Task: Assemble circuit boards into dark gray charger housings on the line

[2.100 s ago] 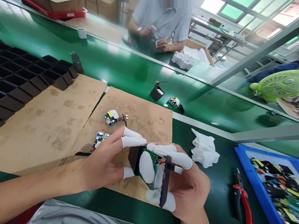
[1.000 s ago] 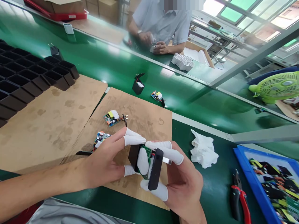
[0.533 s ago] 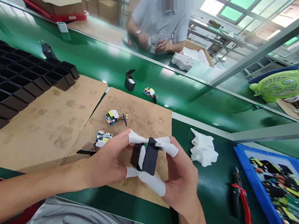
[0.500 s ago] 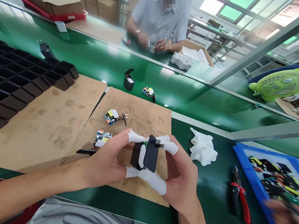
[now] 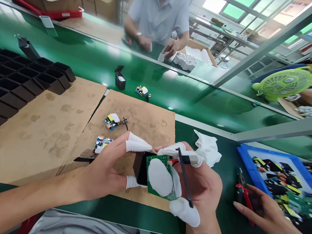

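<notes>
My left hand (image 5: pixel 107 170) is closed on a black plastic housing (image 5: pixel 138 167), pinched between thumb and fingertips in white finger cots. My right hand (image 5: pixel 204 185) is closed on a green circuit board (image 5: pixel 156 161) with a white oval pad on its face. It also holds the thin black plug cover (image 5: pixel 185 178), joined to the board by a red wire. The board's end sits at the mouth of the housing, and the cover stands edge-on, apart from it. Both hands hover over the near edge of a brown cardboard sheet (image 5: pixel 146 120).
Two more circuit boards (image 5: pixel 110 119) (image 5: pixel 101 142) and a loose black cover (image 5: pixel 81 159) lie on the cardboard. Black trays of housings (image 5: pixel 29 78) stand left. A white cloth (image 5: pixel 207 148), blue parts tray (image 5: pixel 243 156) and red pliers (image 5: pixel 243 198) lie right, with another person's hand (image 5: pixel 263 211) at the pliers. The green belt (image 5: pixel 182 94) carries a housing (image 5: pixel 120 81) and a board (image 5: pixel 142 91).
The cover, pressed against the housing half a second ago, has swung away, and the board shows again. The belt's parts have drifted left. Another person's hand has come in at the pliers.
</notes>
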`<state>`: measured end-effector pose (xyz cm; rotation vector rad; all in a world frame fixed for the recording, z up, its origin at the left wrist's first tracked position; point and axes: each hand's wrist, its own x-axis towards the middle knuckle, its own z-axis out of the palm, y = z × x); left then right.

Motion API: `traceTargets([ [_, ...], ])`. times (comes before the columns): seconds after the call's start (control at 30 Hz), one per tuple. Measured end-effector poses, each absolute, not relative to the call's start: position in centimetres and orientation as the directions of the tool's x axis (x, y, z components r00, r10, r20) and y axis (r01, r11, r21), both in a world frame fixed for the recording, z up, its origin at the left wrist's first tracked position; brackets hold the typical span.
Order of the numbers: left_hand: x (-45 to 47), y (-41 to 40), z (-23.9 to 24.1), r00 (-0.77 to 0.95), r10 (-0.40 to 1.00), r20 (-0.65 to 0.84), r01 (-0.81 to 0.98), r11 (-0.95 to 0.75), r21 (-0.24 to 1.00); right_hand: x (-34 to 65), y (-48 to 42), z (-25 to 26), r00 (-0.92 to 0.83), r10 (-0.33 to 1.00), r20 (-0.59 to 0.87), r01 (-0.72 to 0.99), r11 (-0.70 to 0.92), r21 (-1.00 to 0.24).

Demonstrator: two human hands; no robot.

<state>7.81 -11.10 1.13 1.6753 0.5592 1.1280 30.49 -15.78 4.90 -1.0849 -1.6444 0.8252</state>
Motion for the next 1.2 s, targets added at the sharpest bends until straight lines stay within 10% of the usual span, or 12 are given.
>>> traceTargets([
  [1.2, 7.3, -11.0, 1.5, 0.466, 0.809, 0.358, -0.051, -0.380, 0.924, 29.7, -15.3, 4.3, -0.195, 0.890, 0.413, 0.146, 0.443, -0.885],
])
